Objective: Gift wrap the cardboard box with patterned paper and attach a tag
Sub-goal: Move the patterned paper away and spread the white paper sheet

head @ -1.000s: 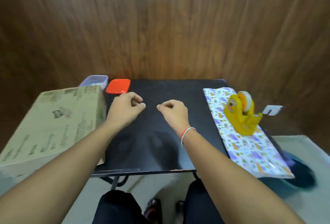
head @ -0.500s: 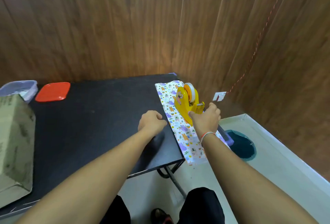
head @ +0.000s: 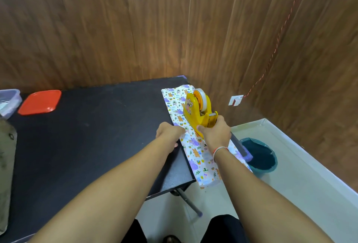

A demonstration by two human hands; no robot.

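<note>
Since a second ago, both hands are now reaching from the table's middle to its right edge. The right hand point(head: 215, 133) is wrapping its fingers round the near end of the yellow tape dispenser point(head: 198, 110), which is standing on the folded patterned paper point(head: 195, 146). The left hand point(head: 168, 133) is resting at the paper's left border with fingers curled under; whether they are pinching the sheet I cannot tell.

The step seems to be clearing the dispenser off the paper. Lifting it straight up while the left hand is pinning the sheet should be keeping the paper, already overhanging the near-right corner, from sliding off.

The cardboard box point(head: 6, 175) is sitting at the far left edge, unwrapped. No tag is showing.

The black table point(head: 87, 145) is also carrying an orange lid point(head: 39, 102) and a clear container point(head: 8, 100) at its far-left corner. Wood-panelled walls are enclosing the corner, and a teal bin point(head: 260, 158) is standing on the pale floor.
</note>
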